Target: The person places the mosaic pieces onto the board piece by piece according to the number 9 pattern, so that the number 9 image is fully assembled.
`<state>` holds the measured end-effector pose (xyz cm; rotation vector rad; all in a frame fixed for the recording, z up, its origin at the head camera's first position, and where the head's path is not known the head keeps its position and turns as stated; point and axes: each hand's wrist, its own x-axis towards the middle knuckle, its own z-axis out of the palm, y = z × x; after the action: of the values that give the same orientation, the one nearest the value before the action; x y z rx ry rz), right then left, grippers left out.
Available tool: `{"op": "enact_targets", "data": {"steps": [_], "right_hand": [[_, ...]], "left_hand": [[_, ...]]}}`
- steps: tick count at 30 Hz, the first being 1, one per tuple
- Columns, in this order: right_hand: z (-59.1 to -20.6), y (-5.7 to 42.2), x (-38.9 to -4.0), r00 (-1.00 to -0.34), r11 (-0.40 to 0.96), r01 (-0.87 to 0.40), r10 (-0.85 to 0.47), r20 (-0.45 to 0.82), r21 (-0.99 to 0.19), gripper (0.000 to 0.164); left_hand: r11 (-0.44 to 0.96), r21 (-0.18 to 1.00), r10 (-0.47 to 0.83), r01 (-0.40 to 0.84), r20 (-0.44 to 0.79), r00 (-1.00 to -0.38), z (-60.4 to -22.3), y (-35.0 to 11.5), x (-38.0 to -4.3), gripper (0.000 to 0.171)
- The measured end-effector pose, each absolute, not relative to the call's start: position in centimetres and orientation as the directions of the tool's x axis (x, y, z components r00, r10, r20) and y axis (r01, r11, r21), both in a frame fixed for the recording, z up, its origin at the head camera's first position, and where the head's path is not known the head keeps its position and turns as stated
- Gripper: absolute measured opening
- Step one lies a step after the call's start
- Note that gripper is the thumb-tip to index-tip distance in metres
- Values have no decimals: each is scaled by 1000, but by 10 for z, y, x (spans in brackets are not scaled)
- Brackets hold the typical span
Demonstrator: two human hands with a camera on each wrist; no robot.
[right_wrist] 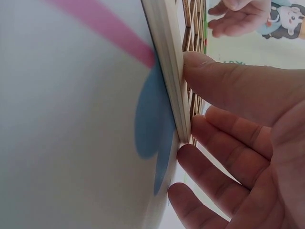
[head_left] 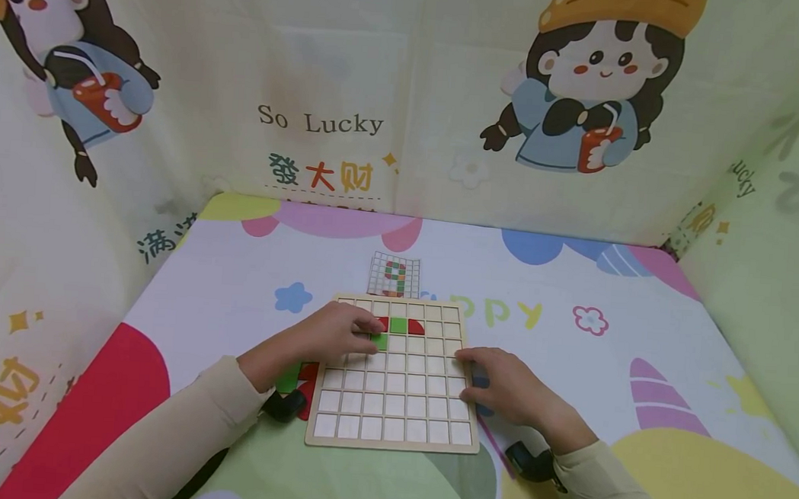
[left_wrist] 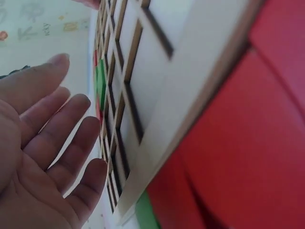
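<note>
A wooden grid board lies flat in front of me. Near its top, a green square tile sits between two red rounded tiles, the left one partly covered by my fingers. Below that row is another green tile, right at my left fingertips. My left hand hovers over the board's upper left; its fingers are loosely extended, nothing between them in the left wrist view. My right hand rests at the board's right edge, thumb at the rim and fingers relaxed alongside.
Beyond the board lies a small pattern card with a red and green figure on a grid. Red pieces and green pieces lie at the board's left edge, partly behind my left wrist. Printed cloth walls enclose the table.
</note>
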<state>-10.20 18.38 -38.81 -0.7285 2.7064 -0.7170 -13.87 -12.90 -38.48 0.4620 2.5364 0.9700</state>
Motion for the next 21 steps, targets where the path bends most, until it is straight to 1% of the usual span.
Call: {"op": "enact_targets", "data": {"steps": [3,6,14,21], "right_hand": [[-388,184,-102,-841,751,-414,-532,-100,-515,51],[-388,185,-102,-840,748,-415,-534,-98,-517,51],[-389,185,-102,-838,746,-418,-537,-99,-518,51],[-388,186,-102,-835,740,-423,-542,-92,-523,50]], "left_hand": [[671,730,433,133,-239,-869,-382,-134,-139,37],[654,748,427,113,-242,-871,-379,-139,-139,40],[658,743,407,124,-212,-888,-371,-152,-135,45],[653,753,365,78,-223,-904,-370,-166,-132,46]]}}
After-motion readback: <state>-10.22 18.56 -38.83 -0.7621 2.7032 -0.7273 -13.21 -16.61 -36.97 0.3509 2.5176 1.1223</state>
